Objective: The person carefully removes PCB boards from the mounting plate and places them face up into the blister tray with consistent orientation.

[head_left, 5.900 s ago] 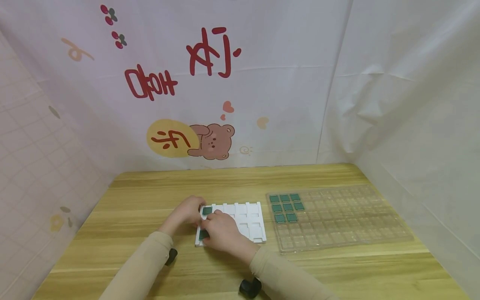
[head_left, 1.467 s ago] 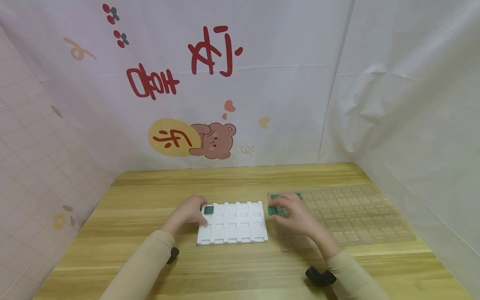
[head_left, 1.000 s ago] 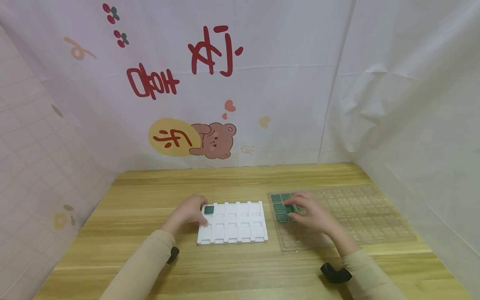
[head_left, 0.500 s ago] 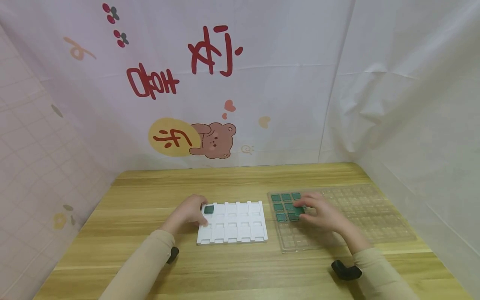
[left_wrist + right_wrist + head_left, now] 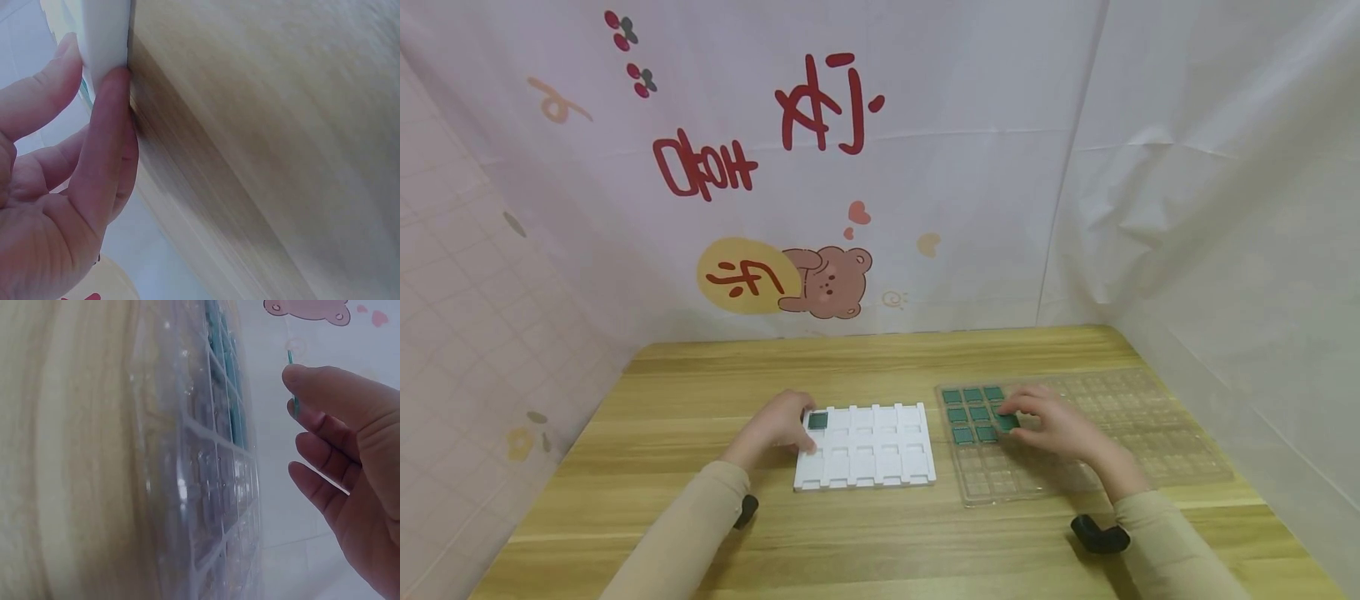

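Note:
My right hand [image 5: 1054,423] pinches a thin green square chip [image 5: 1007,424] above the clear tray [image 5: 1000,483]. In the right wrist view that chip [image 5: 294,381] is seen edge-on between thumb and fingertip, apart from the tray. Several like green chips [image 5: 978,413] sit in rows in the clear tray's left compartments. With my left hand [image 5: 781,420] I hold the left edge of a white slotted tray [image 5: 876,442]; the left wrist view has the thumb and fingers [image 5: 103,131] against its edge [image 5: 103,37]. One green chip [image 5: 817,421] lies in its upper left slot.
Both trays lie on a wood-grain table [image 5: 850,542], a narrow strip of tabletop between them. A printed white curtain [image 5: 970,167] hangs behind the table and at its sides. A black wrist-camera piece [image 5: 1101,535] sits by the right wrist.
Earlier my right hand was over a green chip at the white tray's lower left; that slot is now bare. The hand has since moved right across the clear tray, holding a chip. My left hand stays.

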A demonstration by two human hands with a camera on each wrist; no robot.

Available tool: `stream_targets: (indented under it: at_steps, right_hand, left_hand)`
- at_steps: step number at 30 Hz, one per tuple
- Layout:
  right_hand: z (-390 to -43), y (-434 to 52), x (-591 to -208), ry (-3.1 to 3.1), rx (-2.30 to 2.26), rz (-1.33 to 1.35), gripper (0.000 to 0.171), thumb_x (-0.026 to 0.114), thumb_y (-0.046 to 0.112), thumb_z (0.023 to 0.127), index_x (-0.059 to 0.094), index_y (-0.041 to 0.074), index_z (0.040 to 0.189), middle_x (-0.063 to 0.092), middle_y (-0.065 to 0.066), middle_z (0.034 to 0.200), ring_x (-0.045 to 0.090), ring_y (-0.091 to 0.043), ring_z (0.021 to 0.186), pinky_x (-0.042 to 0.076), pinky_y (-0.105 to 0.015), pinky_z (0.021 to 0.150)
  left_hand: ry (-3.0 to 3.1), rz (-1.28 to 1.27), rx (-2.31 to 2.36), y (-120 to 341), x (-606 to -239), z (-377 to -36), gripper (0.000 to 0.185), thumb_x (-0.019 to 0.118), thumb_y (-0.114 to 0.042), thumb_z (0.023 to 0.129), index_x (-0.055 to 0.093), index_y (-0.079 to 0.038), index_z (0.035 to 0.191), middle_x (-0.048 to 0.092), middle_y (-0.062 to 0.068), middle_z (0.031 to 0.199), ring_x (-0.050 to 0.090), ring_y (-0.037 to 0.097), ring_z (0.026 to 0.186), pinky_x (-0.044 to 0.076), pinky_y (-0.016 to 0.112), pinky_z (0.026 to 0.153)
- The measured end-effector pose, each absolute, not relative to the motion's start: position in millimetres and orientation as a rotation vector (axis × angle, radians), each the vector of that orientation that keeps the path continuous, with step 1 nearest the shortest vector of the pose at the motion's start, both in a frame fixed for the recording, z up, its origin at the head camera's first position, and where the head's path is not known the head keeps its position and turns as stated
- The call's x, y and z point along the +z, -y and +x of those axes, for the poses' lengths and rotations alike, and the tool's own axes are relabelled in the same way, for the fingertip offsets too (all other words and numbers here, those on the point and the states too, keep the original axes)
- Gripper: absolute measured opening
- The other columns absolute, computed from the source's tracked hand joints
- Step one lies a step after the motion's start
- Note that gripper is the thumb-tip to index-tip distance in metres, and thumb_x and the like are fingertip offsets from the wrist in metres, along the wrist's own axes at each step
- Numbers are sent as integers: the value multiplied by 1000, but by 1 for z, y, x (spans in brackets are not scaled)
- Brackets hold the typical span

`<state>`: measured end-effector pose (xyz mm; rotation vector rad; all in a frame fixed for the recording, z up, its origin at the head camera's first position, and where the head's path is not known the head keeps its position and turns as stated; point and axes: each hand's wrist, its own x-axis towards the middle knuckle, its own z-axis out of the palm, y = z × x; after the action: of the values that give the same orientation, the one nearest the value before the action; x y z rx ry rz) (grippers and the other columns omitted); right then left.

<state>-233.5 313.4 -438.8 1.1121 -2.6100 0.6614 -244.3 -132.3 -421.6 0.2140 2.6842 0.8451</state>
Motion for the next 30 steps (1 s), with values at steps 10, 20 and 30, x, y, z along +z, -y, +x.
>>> stream_targets:
  at_steps: [10,20,30]
  right_hand:
    - [-234,-316,-439,2719,601,1054,30,82,4,77,72,10,105,65,0,106,57,-23,102,50,-46,86]
    - [-238,-317,-442,2827,532,1024,27,81,8,81,72,12,105,65,0,109,58,-27,106,48,-51,95]
    - [-241,-320,-450,2855,486,1014,27,81,10,81,72,14,106,66,-1,109,59,-30,108,40,-57,103]
  left_hand:
    - [-2690,219,840,133,-423,-245,64,87,4,66,60,8,124,61,17,104,61,20,72,58,28,55]
    - [-2685,219,845,133,-424,-245,64,87,5,66,60,8,124,60,16,103,61,19,70,58,28,55]
    - [-2703,226,813,133,-424,-245,64,88,3,65,61,7,123,61,17,105,60,21,76,57,28,56]
